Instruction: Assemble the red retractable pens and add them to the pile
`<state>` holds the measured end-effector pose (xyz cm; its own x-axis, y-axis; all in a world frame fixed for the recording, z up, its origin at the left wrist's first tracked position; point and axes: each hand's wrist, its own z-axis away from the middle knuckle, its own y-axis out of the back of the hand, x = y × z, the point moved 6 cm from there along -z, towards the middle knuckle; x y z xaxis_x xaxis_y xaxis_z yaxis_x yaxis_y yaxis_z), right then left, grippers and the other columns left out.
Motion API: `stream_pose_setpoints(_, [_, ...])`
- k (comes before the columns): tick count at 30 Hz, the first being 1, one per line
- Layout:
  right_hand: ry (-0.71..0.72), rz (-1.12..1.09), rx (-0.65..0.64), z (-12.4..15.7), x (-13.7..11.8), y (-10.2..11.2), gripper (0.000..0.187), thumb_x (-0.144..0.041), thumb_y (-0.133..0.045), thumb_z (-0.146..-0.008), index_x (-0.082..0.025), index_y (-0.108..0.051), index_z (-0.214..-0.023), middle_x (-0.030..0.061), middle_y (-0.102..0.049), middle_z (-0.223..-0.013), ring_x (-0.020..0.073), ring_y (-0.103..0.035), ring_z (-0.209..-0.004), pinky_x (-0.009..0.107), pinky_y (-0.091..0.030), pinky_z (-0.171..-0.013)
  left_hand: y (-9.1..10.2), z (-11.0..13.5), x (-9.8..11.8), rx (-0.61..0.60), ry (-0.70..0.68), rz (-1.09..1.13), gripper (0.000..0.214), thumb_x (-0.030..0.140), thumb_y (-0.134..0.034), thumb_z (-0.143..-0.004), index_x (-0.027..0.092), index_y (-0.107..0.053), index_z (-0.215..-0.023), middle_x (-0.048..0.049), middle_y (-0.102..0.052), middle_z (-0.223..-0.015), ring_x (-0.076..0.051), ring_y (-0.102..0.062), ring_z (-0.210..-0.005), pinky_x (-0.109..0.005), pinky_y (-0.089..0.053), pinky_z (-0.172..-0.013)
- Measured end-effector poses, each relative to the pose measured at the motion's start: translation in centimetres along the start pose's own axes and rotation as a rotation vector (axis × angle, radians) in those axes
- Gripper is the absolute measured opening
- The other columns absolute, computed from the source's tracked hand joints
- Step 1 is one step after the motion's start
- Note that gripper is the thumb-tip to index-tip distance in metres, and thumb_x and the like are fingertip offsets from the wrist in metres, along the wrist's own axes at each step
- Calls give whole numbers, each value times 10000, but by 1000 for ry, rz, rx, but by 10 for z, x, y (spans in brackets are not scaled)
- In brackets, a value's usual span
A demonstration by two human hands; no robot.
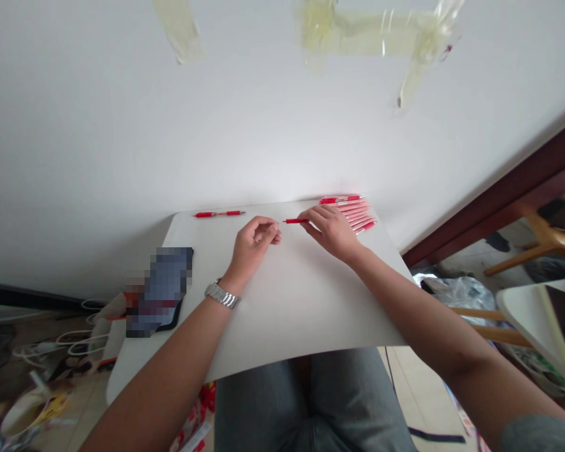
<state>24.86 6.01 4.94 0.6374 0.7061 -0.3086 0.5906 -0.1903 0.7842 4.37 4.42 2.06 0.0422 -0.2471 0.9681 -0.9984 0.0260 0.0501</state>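
My right hand [330, 231] pinches a red pen [294, 221], its end pointing left toward my other hand. Over the white table, my left hand [255, 242] has its thumb and fingers curled together just left of that pen. Whether anything small sits in those fingertips I cannot make out. Behind my right hand lies a row of red pens [358, 213], several side by side and partly hidden by the hand. Another red pen [219, 214] rests alone at the table's back left edge.
The white table [282, 314] stands against a wall with tape on it. A dark phone-like object [162, 292], pixelated, lies at the table's left edge. White cables [75, 342] and a bin [26, 411] are at floor level on the left; a plastic bag [466, 295] is to the right.
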Motion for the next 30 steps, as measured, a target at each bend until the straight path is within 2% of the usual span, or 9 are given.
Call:
stream_pose_setpoints(7, [-150,204,58,0,34,18,259,-307,-465,-1119,-228,-707,-1168,117,-756,-1110,305,-609,-1035,426,-467,-919,10,-5,-4,56,-55,-32,390,555,-763,-949,187,-682,-1052,-39,-727,-856,-162,-712,-738,-312,-632,-734])
stream_pose_setpoints(11, [-266,286,84,1,49,28,237,-212,-495,-1084,-238,-724,-1140,109,-758,-1159,316,-596,-1116,427,-461,-957,11,-5,-4,57,-64,-39,357,531,-743,-966,189,-683,-1050,-37,-726,-848,-157,-706,-725,-301,-623,-716])
stream_pose_setpoints(16, [-364,365,76,3,63,32,228,-209,-519,-1069,-237,-739,-1122,118,-741,-1197,325,-568,-1127,432,-446,-946,10,-4,-2,60,-56,-48,334,513,-734,-967,192,-684,-1044,-35,-726,-843,-155,-703,-717,-298,-621,-713])
stream_pose_setpoints(30, [-417,459,-14,7,71,31,250,-142,-552,-1011,-255,-737,-1136,129,-715,-1186,330,-555,-1099,424,-438,-875,12,-5,-5,65,-45,-23,310,490,-731,-967,189,-689,-1027,-31,-714,-830,-146,-684,-700,-282,-607,-692])
